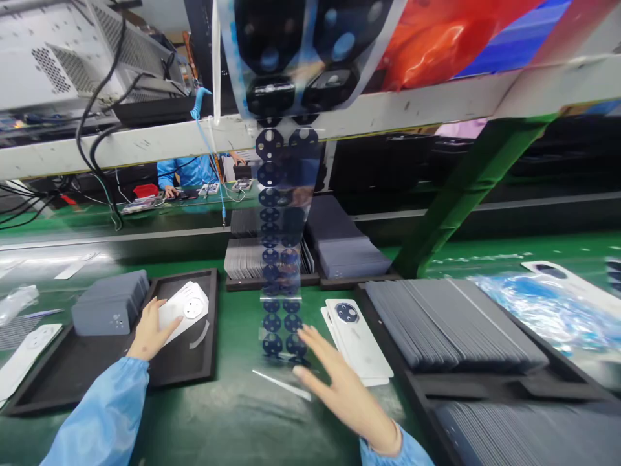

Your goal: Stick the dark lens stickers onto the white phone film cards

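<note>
My left hand grips a white phone back panel over the black tray, thumb on its face and fingers at its far edge. The panel carries a round camera cutout pattern. My right hand has its fingers stretched out, beside the lower end of a hanging clear strip with rows of dark round camera stickers. Whether a fingertip touches the strip, I cannot tell. Right of the strip lie white phone back panels, the top one with a dark camera ring. A thin white stick lies on the green mat.
Grey panels stand in the left tray. A black rack of grey panels fills the right. More panels stand behind. A white shelf beam and green post cross ahead. A co-worker's blue sleeve shows beyond.
</note>
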Demonstrator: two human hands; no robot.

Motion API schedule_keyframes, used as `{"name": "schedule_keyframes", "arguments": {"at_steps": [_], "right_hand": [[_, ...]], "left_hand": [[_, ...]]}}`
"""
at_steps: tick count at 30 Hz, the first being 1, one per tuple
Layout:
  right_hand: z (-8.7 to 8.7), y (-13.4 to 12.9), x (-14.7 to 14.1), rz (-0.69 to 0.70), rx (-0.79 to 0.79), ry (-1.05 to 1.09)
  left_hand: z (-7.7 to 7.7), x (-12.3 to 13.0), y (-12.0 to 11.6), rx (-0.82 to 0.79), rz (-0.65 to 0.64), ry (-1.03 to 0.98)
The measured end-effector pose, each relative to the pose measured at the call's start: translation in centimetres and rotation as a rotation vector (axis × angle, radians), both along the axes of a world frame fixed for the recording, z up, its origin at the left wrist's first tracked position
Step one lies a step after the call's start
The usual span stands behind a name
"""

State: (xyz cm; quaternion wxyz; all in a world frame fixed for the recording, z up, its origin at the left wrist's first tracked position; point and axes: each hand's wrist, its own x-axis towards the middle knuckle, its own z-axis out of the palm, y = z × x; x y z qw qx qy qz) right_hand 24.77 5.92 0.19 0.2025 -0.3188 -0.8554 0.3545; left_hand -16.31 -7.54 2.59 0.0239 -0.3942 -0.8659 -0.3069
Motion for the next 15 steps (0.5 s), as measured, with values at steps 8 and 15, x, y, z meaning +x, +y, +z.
{"name": "schedule_keyframes", "arguments": {"at_steps": [8,15], "right_hand": [[-2.2,-3.6,-1.3,0.238,0.048,-0.267],[-4.6,-3.3,-1.2,0.134,0.288,-0.207]], "left_hand": [[-0.2,5.6,-1.7,-0.097,-0.306,0.108],[2.0,11.0,-4.3,-0.06,-0.313,-0.173]]}}
